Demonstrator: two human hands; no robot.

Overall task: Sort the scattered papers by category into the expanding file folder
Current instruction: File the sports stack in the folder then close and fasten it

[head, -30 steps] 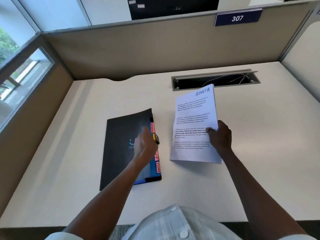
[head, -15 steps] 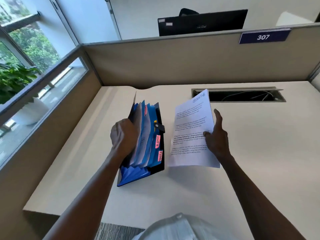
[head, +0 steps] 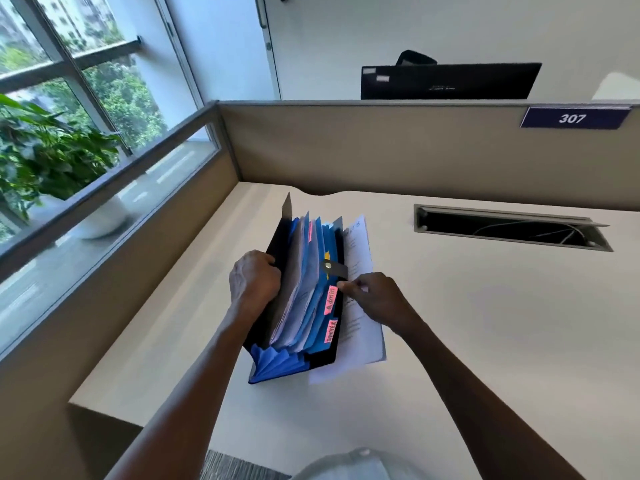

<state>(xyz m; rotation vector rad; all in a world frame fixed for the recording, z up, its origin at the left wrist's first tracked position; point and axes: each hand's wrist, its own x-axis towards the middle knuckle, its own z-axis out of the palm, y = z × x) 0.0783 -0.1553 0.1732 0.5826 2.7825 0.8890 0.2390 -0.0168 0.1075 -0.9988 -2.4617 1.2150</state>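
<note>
The black expanding file folder [head: 273, 365] stands fanned open on the desk, its blue pockets and pink tabs showing; two tabs read "Admin" [head: 330, 300] and "Sports" [head: 330, 330]. My left hand [head: 254, 277] grips the folder's left cover and front pockets, pulling them apart. A white printed sheet [head: 362, 336] stands on edge against the folder's right side, partly hidden behind it. My right hand [head: 375, 297] pinches that sheet near its middle, fingertips close to the folder's snap strap [head: 335, 268].
The cream desk [head: 485, 341] has an open cable slot [head: 509, 230] at the back right. Beige partition walls [head: 381, 150] close the back and left; one carries a "307" sign [head: 573, 117]. A window with a potted plant [head: 52, 157] lies left. A monitor [head: 450, 81] rises behind.
The folder went from flat and closed to lifted and fanned open by my left hand. My right hand brought the sheet left, up against the folder. The head camera tilted up.
</note>
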